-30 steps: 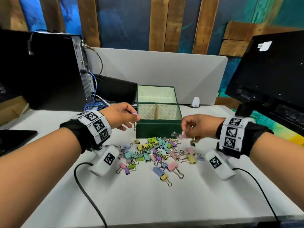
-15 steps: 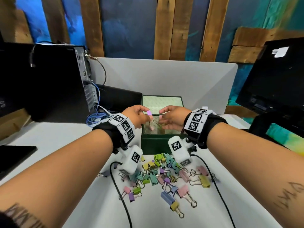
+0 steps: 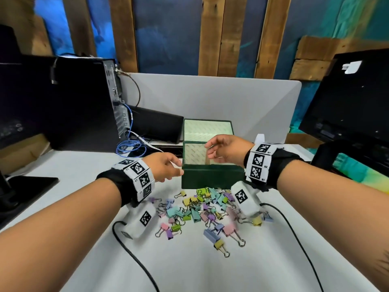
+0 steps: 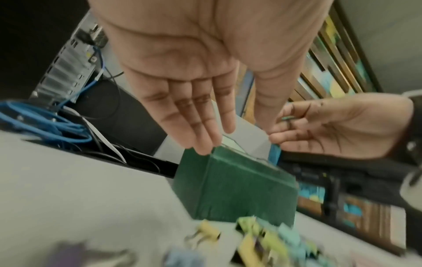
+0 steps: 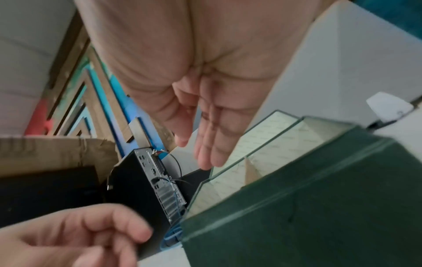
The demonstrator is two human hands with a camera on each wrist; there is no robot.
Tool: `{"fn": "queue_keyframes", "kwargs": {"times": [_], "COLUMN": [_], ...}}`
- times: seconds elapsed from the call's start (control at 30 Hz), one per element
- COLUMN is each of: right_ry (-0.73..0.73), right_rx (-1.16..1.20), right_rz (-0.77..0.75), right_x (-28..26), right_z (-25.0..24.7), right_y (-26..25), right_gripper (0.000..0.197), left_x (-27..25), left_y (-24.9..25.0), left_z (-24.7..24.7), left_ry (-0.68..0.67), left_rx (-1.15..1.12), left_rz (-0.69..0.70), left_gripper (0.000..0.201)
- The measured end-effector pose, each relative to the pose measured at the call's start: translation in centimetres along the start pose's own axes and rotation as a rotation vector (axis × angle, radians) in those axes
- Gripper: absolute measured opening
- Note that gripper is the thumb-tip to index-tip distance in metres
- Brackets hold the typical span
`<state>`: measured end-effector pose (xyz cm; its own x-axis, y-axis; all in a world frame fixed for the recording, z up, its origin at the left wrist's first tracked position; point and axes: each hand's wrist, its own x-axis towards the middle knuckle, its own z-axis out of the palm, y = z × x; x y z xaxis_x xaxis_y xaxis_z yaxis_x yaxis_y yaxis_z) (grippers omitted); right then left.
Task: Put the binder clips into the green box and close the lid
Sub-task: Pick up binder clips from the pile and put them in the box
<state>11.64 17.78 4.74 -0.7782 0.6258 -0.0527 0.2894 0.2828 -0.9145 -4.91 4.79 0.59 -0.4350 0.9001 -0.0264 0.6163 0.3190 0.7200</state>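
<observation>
The green box (image 3: 212, 175) stands on the white table with its lid (image 3: 208, 130) propped upright behind it; a divider shows inside. Several pastel binder clips (image 3: 202, 209) lie in a heap just in front of the box. My left hand (image 3: 179, 168) hovers beside the box's left front corner, fingers relaxed and empty. The left wrist view shows its fingers (image 4: 205, 126) straight above the box (image 4: 235, 189) and blurred clips (image 4: 262, 240). My right hand (image 3: 210, 151) hangs over the open box, fingers loose. In the right wrist view that hand (image 5: 194, 153) is empty above the box (image 5: 297, 216).
A black computer tower (image 3: 84, 102) with a coil of blue cable (image 3: 130, 146) stands at the back left. A grey partition (image 3: 210, 98) runs behind the box. A black monitor (image 3: 347, 114) sits at the right. Wrist-camera cables (image 3: 134, 256) trail across the near table.
Both hands held clips over the box half a second ago. Now both are empty; the left hand has dropped back to the box's left front corner, and the right stays above the opening.
</observation>
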Motion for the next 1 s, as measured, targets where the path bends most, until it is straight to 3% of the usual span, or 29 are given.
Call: {"fn": "queue_keyframes", "kwargs": {"times": [0.27, 0.4, 0.6, 0.83, 1.0], "right_ry": [-0.179, -0.345, -0.509, -0.493, -0.459], "right_rx": [-0.724, -0.974, -1.038, -1.154, -1.109], "right_rz": [0.029, 0.011, -0.067, -0.092, -0.087], "right_x": [-5.7, -8.1, -9.8, -9.3, -8.7], "right_z": [0.4, 2.3, 5.3, 6.6, 6.8], "right_y": [1.9, 2.5, 3.5, 4.5, 4.4], "right_gripper": [0.023, 0.026, 0.043, 0.046, 0.047], "left_x": [-5.2, -6.1, -5.7, -5.1, -4.8], "left_y": [-1.1, -1.7, -2.0, -2.0, -2.2], "left_z": [1.1, 2.2, 3.0, 3.6, 3.5], "left_ry": [-0.308, -0.284, -0.255, -0.268, -0.251], "left_rx": [0.539, 0.65, 0.777, 0.762, 0.72], "left_rz": [0.011, 0.066, 0.126, 0.063, 0.049], "left_gripper": [0.03, 0.039, 0.053, 0.047, 0.037]}}
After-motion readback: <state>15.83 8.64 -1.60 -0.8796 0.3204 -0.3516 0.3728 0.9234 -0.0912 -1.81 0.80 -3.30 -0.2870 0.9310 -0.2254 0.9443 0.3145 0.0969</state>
